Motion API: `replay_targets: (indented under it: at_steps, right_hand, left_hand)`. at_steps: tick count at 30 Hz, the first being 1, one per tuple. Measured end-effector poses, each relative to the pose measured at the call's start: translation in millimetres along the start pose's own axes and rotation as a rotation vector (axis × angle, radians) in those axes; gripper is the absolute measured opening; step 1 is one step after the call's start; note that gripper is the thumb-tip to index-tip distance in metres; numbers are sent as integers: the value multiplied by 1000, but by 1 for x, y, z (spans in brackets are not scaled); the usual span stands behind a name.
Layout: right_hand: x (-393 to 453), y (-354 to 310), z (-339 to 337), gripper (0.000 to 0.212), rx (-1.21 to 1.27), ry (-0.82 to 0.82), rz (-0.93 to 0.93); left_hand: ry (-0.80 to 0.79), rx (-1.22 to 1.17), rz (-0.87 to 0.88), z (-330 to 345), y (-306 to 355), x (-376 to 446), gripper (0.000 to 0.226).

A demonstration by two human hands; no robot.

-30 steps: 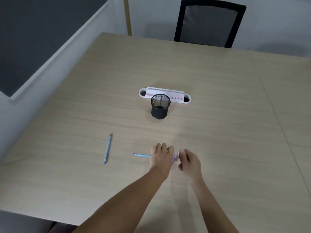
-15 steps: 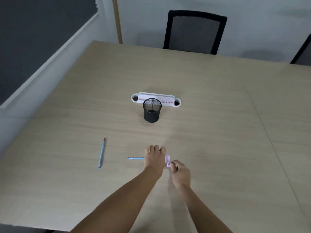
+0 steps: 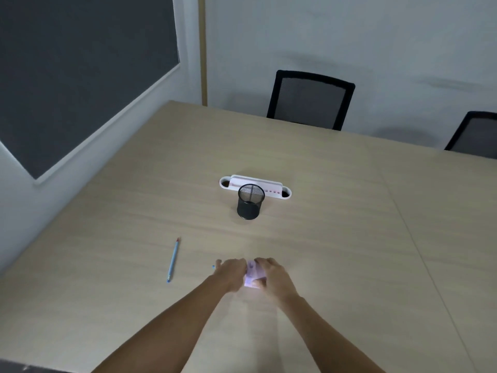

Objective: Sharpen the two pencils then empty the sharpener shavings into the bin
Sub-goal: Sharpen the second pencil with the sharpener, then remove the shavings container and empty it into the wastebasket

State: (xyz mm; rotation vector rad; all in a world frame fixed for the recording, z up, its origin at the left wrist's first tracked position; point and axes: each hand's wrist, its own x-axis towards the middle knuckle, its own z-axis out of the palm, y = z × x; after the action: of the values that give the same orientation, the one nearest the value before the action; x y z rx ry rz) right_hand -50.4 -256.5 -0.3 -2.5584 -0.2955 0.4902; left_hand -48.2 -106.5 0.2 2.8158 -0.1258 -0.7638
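My left hand [image 3: 230, 273] grips a blue pencil whose end [image 3: 213, 266] just pokes out to the left of my fingers. My right hand [image 3: 274, 277] grips a small lilac sharpener [image 3: 254, 275], held between both hands just above the wooden table [image 3: 349, 238]. The pencil's tip is hidden where the hands meet. A second blue pencil [image 3: 173, 260] with a red tip lies on the table to the left. The black mesh cup [image 3: 250, 201] that serves as the bin stands farther back at the centre.
A white cable tray with a pink strip [image 3: 255, 185] is set into the table behind the cup. Two black mesh chairs [image 3: 309, 99] [image 3: 473, 135] stand at the far edge. A dark board [image 3: 67, 71] hangs on the left wall.
My view has tilted up, showing more wall and a second chair. My hands closed together on the sharpener, and most of the held pencil has disappeared behind my left hand.
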Motion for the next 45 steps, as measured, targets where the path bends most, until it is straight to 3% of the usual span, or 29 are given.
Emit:
replay_targets:
  at_steps: [5, 8, 15, 20, 25, 32, 39, 41, 45]
  right_hand:
    - [0, -7, -3, 34, -62, -6, 29]
    - [2, -9, -4, 35, -84, -5, 44]
    - [1, -7, -4, 44, -79, 0, 31]
    - [0, -4, 0, 44, -85, 22, 20]
    - [1, -1, 4, 51, -88, 48, 17]
    - [2, -2, 4, 50, -93, 54, 32]
    - [2, -2, 3, 51, -90, 50, 29]
    - [2, -1, 3, 51, -90, 49, 23]
    - [3, -2, 2, 50, -111, 39, 16]
  left_hand:
    - [-13, -18, 78, 4, -10, 3, 24]
    - [30, -87, 46, 8, -17, 3, 34]
    - [173, -131, -201, 12, -51, -1, 58]
    - [258, -260, -322, 14, -78, -4, 27]
    - [358, -419, -452, 11, -97, -2, 26]
    - [358, -419, -652, 9, -109, 5, 24]
    - [416, -252, -546, 23, -111, 12, 35]
    - [389, -259, -350, 26, -99, 17, 48]
    - [182, -641, 74, 31, -52, 21, 69]
